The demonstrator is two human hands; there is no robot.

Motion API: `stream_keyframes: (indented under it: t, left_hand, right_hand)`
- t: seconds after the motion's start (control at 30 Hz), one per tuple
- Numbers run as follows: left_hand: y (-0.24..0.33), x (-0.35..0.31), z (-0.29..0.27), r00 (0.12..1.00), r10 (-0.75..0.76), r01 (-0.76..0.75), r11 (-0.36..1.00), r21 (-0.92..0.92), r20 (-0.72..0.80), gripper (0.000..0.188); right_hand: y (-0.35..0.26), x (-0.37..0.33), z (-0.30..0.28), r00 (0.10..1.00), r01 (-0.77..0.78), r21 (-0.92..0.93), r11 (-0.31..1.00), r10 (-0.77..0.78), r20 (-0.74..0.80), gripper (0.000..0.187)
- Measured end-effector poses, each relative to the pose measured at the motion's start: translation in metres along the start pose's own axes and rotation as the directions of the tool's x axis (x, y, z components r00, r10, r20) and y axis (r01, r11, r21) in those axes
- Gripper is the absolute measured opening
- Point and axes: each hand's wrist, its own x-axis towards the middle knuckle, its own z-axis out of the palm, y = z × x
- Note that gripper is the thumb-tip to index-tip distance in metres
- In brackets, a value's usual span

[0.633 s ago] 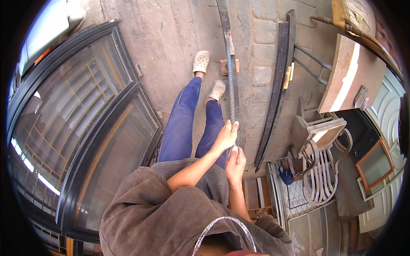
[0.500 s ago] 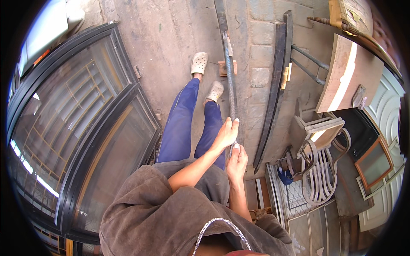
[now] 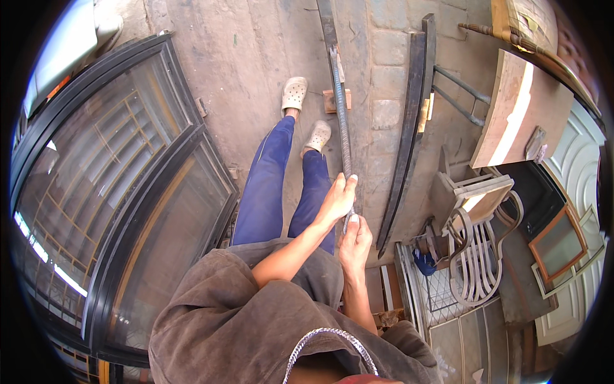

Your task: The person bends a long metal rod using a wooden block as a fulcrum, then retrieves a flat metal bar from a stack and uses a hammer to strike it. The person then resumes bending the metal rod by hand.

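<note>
A long ribbed metal bar (image 3: 343, 121) with a notched far end runs away from me, sloping down toward the floor. My left hand (image 3: 338, 197) is wrapped round it, thumb lying along the top. Just behind, nearer my body, my right hand (image 3: 356, 240) grips the near end. The bar's tip meets a long dark beam (image 3: 326, 25) on the floor, beside a small pale piece of wood. Under that stretch lies a short reddish wooden block (image 3: 330, 101). Whether the tip is hooked on anything is too small to tell.
Dark-framed glass panels (image 3: 137, 173) stand close on my left. Right of the bar lie long black beams (image 3: 404, 147). Farther right are a plywood board (image 3: 511, 109), a chair with curved slats (image 3: 476, 262) and a small wood-framed pane (image 3: 558, 243). My clogs (image 3: 295, 94) rest left of the bar.
The whole view has shifted very slightly, with the floor and furniture moving a little to the left. Both hands keep their grip on the bar in nearly the same place.
</note>
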Motion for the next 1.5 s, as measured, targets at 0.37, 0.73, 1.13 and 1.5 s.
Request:
stream_keyframes:
  t: [0.37,0.73,1.13,1.5]
  left_hand:
    - [0.012,0.002,0.013,0.998,-0.002,0.003,1.000,0.013,-0.059,0.048]
    - [0.011,0.002,0.023,0.998,-0.066,0.066,0.997,0.033,-0.005,0.057]
    - [0.015,0.004,0.037,0.995,0.022,-0.017,0.999,0.048,-0.092,0.057]
    - [-0.002,0.004,0.039,0.994,0.040,-0.027,0.991,0.127,-0.100,0.047]
  right_hand:
    - [-0.015,0.008,-0.010,0.994,-0.091,0.146,0.985,0.082,0.071,0.036]
    - [-0.001,0.012,-0.023,1.000,-0.009,0.022,1.000,0.009,0.013,0.034]
    - [-0.006,0.019,-0.039,0.997,-0.061,0.063,0.996,0.058,0.059,0.035]
    - [0.033,0.021,-0.035,0.999,-0.015,0.077,0.997,0.013,0.037,0.038]
